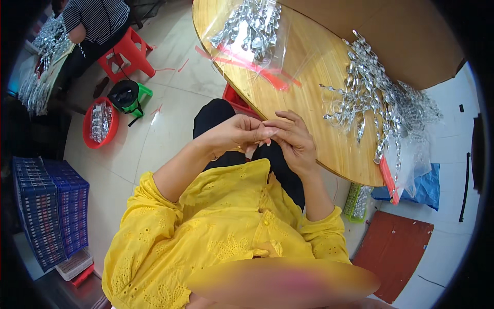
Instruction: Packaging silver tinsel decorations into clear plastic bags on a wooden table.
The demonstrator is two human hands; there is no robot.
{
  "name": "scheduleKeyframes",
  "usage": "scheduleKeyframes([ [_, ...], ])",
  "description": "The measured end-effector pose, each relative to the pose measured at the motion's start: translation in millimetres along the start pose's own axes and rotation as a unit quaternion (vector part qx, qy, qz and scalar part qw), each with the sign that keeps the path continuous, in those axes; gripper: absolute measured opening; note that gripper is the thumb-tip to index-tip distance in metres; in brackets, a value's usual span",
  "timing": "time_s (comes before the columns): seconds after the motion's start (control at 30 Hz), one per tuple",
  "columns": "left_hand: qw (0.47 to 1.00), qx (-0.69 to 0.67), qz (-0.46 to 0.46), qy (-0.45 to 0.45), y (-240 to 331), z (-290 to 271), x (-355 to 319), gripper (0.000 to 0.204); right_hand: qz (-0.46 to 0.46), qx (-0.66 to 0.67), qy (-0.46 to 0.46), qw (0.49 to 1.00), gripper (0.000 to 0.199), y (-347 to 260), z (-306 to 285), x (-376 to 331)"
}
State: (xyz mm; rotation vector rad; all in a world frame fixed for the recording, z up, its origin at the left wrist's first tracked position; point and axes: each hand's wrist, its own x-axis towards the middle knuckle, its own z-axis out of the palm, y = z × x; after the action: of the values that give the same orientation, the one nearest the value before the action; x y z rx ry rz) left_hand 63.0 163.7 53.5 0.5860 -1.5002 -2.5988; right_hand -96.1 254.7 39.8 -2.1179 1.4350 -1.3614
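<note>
our left hand [239, 133] and right hand [294, 140] meet, pinched; we cannot tell what's held. silver strips [369, 87] on the bench [303, 98] run near-to-far, right of the right hand, the nearer one.

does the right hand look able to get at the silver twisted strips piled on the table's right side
Probably yes: nothing seems to block the right hand from the silver twisted strips across the wooden tabletop. It appears to touch the left hand, so it may need to part first.
</note>
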Motion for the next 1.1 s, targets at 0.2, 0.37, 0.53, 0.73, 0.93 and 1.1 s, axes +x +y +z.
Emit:
scheduleKeyframes([
  [0.2,0.997,-0.043,0.038,0.057,1.0,1.0,10.6,0.025,0.064,-0.083,0.11,0.988,0.007,-6.9,6.9,8.8],
  [0.37,0.982,-0.088,0.123,0.111,8.0,3.7,2.4,0.026,0.256,0.279,0.178,0.908,0.011,-5.1,-14.5,10.4],
  [0.53,0.994,0.005,0.056,0.089,-3.4,-15.1,-1.1,0.019,0.275,0.556,0.179,0.764,0.009,-8.0,-40.3,16.1],
  [0.73,0.988,0.113,0.041,0.098,-7.8,-20.6,-22.2,0.018,0.166,-0.066,-0.019,0.984,0.013,-22.5,-42.9,-0.8],
  [0.93,0.991,0.111,0.006,0.073,-10.8,-26.9,-60.4,0.016,0.02,-0.142,-0.093,0.985,0.017,-26.4,-54.6,-29.9],
  [1.1,0.985,0.119,0.027,0.121,-4.4,-59.3,-102.8,0.015,0.204,-0.169,0.014,0.964,0.008,-28.9,-86.0,-60.9],
])
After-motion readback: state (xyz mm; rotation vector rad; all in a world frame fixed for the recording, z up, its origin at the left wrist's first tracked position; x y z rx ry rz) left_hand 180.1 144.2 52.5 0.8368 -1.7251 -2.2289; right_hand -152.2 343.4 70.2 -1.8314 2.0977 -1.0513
